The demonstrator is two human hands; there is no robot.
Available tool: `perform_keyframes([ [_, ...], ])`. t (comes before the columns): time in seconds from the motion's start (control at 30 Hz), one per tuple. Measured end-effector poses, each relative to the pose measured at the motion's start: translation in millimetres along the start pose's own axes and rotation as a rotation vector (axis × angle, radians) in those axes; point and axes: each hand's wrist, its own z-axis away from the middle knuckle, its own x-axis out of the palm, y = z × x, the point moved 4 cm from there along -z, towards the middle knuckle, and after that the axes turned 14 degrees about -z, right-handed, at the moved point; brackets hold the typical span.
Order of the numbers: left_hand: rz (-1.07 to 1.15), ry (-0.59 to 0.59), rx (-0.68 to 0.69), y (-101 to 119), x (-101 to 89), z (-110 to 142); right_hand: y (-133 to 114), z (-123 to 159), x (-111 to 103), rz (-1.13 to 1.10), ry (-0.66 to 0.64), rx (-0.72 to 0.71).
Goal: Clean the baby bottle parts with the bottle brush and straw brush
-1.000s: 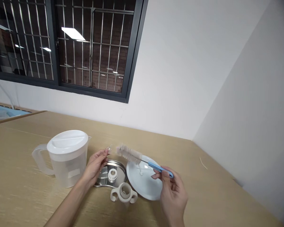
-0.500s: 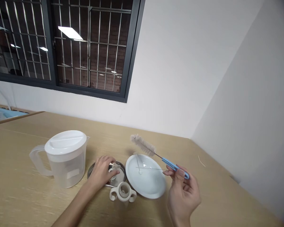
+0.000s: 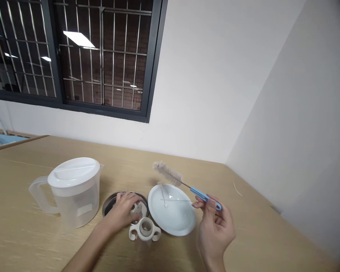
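My right hand (image 3: 215, 230) grips the blue handle of a bottle brush (image 3: 170, 173), whose bristled end hangs in the air above the far rim of a white plate (image 3: 172, 223). Thin white straws lie on that plate. My left hand (image 3: 123, 211) reaches down into a steel tray (image 3: 109, 202), its fingers curled over a small white and clear part there. What the fingers hold, if anything, is hidden. A white two-handled cup ring (image 3: 145, 229) rests on the table just in front of the tray.
A clear plastic pitcher (image 3: 70, 192) with a white lid stands left of the tray on the wooden table (image 3: 25, 241). White walls meet in a corner at the table's far right. A barred dark window fills the upper left.
My left hand dropped from mid-air, where it pinched a small clear piece, down into the steel tray. My right hand drew the brush away to the right and lifted it.
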Motion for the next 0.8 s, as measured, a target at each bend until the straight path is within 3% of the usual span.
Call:
perform_keyframes([
  [0.3,-0.048,0.194,-0.078,-4.2,-17.0,-4.5,6.7,-6.2,-3.2,0.017,0.021,-0.008],
  [0.53,-0.117,0.272,-0.136,-4.8,-22.6,-5.8,19.3,-12.2,-9.0,0.005,0.045,0.081],
  [0.8,-0.082,0.275,-0.113,-4.8,-19.1,-3.7,30.6,-40.4,-30.3,-0.193,0.265,0.154],
])
